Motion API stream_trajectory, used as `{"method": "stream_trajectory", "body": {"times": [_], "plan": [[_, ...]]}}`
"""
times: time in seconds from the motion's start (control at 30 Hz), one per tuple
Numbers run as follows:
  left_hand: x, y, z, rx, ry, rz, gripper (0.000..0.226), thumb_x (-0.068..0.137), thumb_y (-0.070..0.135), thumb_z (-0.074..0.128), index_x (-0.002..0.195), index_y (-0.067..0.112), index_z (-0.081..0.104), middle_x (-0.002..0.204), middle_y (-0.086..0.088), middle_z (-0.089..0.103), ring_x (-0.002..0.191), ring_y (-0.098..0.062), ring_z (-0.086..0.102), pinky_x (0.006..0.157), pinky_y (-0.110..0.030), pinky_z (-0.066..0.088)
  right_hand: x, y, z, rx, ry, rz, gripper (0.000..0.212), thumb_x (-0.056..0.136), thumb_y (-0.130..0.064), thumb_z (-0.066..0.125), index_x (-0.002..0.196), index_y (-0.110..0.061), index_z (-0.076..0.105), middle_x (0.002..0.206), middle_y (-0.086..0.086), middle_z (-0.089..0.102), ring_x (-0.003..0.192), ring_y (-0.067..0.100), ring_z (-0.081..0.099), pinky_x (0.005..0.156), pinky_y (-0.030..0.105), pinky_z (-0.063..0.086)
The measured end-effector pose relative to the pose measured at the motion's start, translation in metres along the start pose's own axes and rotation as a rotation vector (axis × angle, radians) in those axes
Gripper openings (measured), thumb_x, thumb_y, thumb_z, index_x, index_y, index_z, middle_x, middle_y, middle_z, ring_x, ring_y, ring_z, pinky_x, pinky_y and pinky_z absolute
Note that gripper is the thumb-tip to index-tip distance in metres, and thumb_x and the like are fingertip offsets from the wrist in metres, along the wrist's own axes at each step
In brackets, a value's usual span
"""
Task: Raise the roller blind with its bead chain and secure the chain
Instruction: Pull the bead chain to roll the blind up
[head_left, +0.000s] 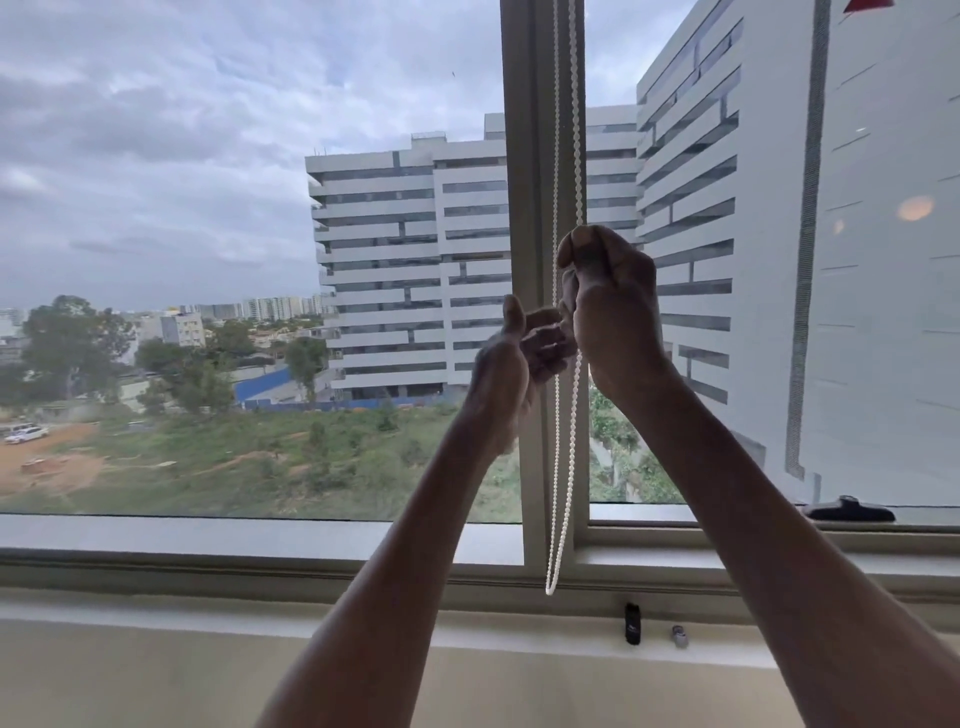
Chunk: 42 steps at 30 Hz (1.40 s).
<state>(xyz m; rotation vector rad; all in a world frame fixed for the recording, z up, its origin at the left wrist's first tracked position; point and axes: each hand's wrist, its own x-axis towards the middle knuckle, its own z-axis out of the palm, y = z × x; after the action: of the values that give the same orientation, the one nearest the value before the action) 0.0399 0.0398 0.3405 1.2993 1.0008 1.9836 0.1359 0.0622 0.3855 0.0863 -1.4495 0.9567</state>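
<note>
In front of the window mullion, the white bead chain hung as a loop, its bottom at six o'clock near the sill. The right hand pinched one strand. At its eight o'clock, the left hand curled loosely beside the chain; its hold was unclear.

Both arms reach up at the window. The right hand is closed round the white bead chain, whose loop hangs below it. The left hand, just beside and lower, curls half-closed at the chain, thumb up.
</note>
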Motion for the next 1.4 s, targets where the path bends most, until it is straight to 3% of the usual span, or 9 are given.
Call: {"method": "stream_trajectory", "body": {"times": [0.1,0.23,0.37,0.67,1.0,1.1,1.2,1.27,1.4], "plan": [[0.006,0.034,0.01,-0.112,-0.083,0.041,0.06,0.104,0.046,0.022,0.12,0.0,0.058,0.11,-0.019,0.069,0.106,-0.028,0.063,0.097,-0.039,0.05,-0.001,0.003,0.001,-0.042,0.015,-0.022,0.033,0.102,-0.013,0.038,0.071,-0.013,0.052,0.051,-0.005,0.042,0.042,0.007,0.034,0.042,0.021,0.026],[0.008,0.08,0.034,-0.178,-0.201,0.124,0.042,0.106,0.026,0.033,0.112,-0.004,0.061,0.096,-0.012,0.074,0.089,-0.022,0.07,0.082,-0.028,0.057,-0.001,0.007,0.006,-0.114,0.066,-0.083,0.034,0.099,-0.018,0.04,0.066,-0.019,0.05,0.057,-0.005,0.045,0.049,0.008,0.038,0.051,0.026,0.03],[0.007,0.083,0.056,-0.184,-0.03,0.17,0.026,0.102,0.013,0.047,0.112,-0.002,0.065,0.067,0.002,0.067,0.064,-0.011,0.056,0.062,-0.018,0.05,-0.003,0.009,0.008,-0.144,0.076,-0.098,0.034,0.097,-0.021,0.041,0.065,-0.024,0.052,0.055,-0.007,0.046,0.05,0.012,0.041,0.048,0.031,0.032],[0.013,0.063,0.063,-0.217,0.057,0.183,0.024,0.101,0.011,0.048,0.088,0.01,0.068,0.054,0.008,0.057,0.058,-0.008,0.046,0.06,-0.017,0.04,-0.003,0.022,-0.002,-0.264,0.059,-0.149,0.031,0.103,-0.006,0.038,0.082,-0.009,0.061,0.059,-0.008,0.053,0.047,-0.004,0.053,0.047,0.008,0.034],[0.017,0.06,0.059,-0.2,0.047,0.195,0.024,0.101,0.013,0.049,0.088,0.011,0.069,0.058,0.007,0.06,0.054,-0.004,0.051,0.056,-0.014,0.047,-0.001,0.028,-0.002,-0.27,0.076,-0.138,0.034,0.102,-0.008,0.039,0.085,0.005,0.065,0.06,-0.012,0.053,0.046,-0.007,0.052,0.045,0.007,0.033],[0.02,0.061,0.055,-0.187,0.045,0.181,0.024,0.102,0.015,0.048,0.09,0.012,0.069,0.063,0.007,0.067,0.056,-0.006,0.054,0.057,-0.015,0.049,-0.001,0.032,0.0,-0.25,0.054,-0.116,0.036,0.101,-0.008,0.039,0.07,-0.013,0.057,0.056,-0.008,0.051,0.044,-0.002,0.046,0.044,0.012,0.032],[0.025,0.061,0.048,-0.201,0.027,0.163,0.024,0.103,0.017,0.047,0.093,0.012,0.068,0.07,0.006,0.072,0.063,-0.009,0.058,0.063,-0.02,0.051,-0.001,0.037,-0.002,-0.192,-0.02,-0.042,0.035,0.102,-0.011,0.04,0.071,-0.013,0.055,0.052,-0.013,0.05,0.046,0.003,0.043,0.045,0.02,0.033],[0.028,0.06,0.041,-0.212,0.006,0.145,0.024,0.103,0.017,0.047,0.096,0.012,0.069,0.076,0.005,0.075,0.067,-0.009,0.064,0.068,-0.021,0.053,-0.003,0.038,-0.004,-0.178,-0.055,-0.003,0.038,0.103,-0.014,0.04,0.067,-0.019,0.053,0.045,-0.015,0.049,0.041,0.0,0.042,0.043,0.016,0.031],[0.027,0.046,0.03,-0.225,-0.039,0.107,0.023,0.102,0.016,0.047,0.1,0.01,0.069,0.084,0.001,0.077,0.072,-0.007,0.069,0.068,-0.02,0.055,-0.013,0.044,-0.008,-0.15,-0.102,0.073,0.038,0.104,-0.018,0.04,0.067,-0.015,0.049,0.05,-0.007,0.043,0.04,0.004,0.035,0.041,0.021,0.029]]}}
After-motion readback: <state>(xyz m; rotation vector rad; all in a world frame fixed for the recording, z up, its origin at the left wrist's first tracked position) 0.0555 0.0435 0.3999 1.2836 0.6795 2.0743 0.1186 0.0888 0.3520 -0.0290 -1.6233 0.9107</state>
